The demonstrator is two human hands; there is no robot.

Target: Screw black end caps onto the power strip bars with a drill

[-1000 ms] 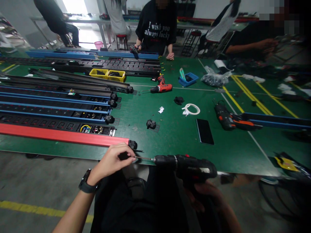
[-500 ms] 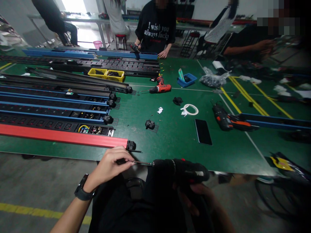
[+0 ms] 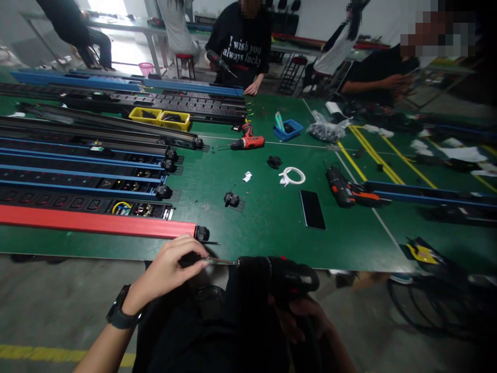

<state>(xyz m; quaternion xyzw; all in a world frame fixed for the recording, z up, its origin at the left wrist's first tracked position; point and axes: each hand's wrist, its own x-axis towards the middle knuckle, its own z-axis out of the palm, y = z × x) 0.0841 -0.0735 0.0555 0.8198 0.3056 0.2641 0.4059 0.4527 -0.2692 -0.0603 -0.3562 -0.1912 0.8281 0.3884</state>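
Observation:
My right hand [image 3: 303,316], dim in shadow, is wrapped round the grip of a black power drill [image 3: 275,274] held level at the table's near edge. Its long metal bit [image 3: 223,261] points left. At the bit's tip, the thumb and forefinger of my left hand [image 3: 176,261] are pinched together; whatever small piece lies between them is too small to make out. Just beyond the left hand is the end of a red rail [image 3: 116,220], capped by a black round fitting [image 3: 202,233]. A black socket strip [image 3: 58,199] lies along the red rail.
Blue-edged strips [image 3: 81,173] fill the left of the green table [image 3: 264,223]. A loose black fitting [image 3: 232,199], phone [image 3: 312,210], white cable coil [image 3: 293,176], red drill [image 3: 248,142] and orange-black drill [image 3: 341,186] lie about. Across stands a co-worker [image 3: 240,46] with a drill.
The view has shifted slightly, so the table things sit further left. My hands keep the same hold on drill and bit tip. The co-worker across has raised their drill from the rail.

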